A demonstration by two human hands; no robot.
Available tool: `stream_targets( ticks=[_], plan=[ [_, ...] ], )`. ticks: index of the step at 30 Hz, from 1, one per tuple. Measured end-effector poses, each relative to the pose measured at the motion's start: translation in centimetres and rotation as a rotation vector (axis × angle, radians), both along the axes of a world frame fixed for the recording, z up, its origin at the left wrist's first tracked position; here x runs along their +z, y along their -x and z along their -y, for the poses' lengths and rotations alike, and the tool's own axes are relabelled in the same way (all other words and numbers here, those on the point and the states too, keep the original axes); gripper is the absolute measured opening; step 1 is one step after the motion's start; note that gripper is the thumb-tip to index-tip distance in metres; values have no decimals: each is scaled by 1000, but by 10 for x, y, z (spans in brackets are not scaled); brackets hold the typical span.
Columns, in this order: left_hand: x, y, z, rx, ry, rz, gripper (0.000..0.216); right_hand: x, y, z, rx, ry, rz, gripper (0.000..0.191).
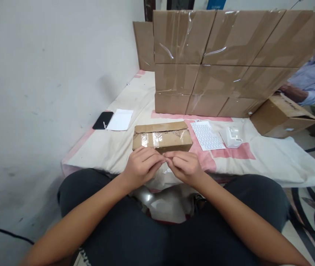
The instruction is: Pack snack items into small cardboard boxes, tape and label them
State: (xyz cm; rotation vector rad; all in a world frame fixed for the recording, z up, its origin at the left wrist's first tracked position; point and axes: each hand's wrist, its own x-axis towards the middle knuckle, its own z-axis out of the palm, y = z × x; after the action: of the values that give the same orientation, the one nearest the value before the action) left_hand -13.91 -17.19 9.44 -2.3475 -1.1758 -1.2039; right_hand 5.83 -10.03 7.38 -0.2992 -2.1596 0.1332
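Note:
My left hand (142, 165) and my right hand (185, 167) meet fingertip to fingertip above my lap, both with fingers curled in a pinch on something tiny that I cannot make out. Just beyond them a small taped cardboard box (161, 137) lies on the cream and pink cloth (113, 147). A crumpled clear plastic bag (163, 203) sits between my knees under the hands. A sheet of small white stickers (207, 135) lies right of the box, with a white plastic device (232, 136) beside it.
A wall of taped cartons (218, 59) stands behind the cloth. An open carton (283, 115) sits at the right, near another person's sleeve (311, 83). A black phone (103, 120) and a white paper (120, 119) lie at the left, close to the wall.

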Motion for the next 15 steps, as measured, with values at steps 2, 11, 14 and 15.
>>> stream_targets(
  ticks=[2,11,14,15],
  plan=[
    [2,7,5,72,-63,-30,11,8,-6,-8,-222,28,-11,25],
    [38,74,-2,112,357,189,14,45,-18,-63,-388,46,172,29],
    [51,83,-24,113,585,58,16,36,-1,-70,-288,161,341,43],
    [55,84,-31,127,627,27,19,33,3,-71,-263,193,360,43]
  ],
)
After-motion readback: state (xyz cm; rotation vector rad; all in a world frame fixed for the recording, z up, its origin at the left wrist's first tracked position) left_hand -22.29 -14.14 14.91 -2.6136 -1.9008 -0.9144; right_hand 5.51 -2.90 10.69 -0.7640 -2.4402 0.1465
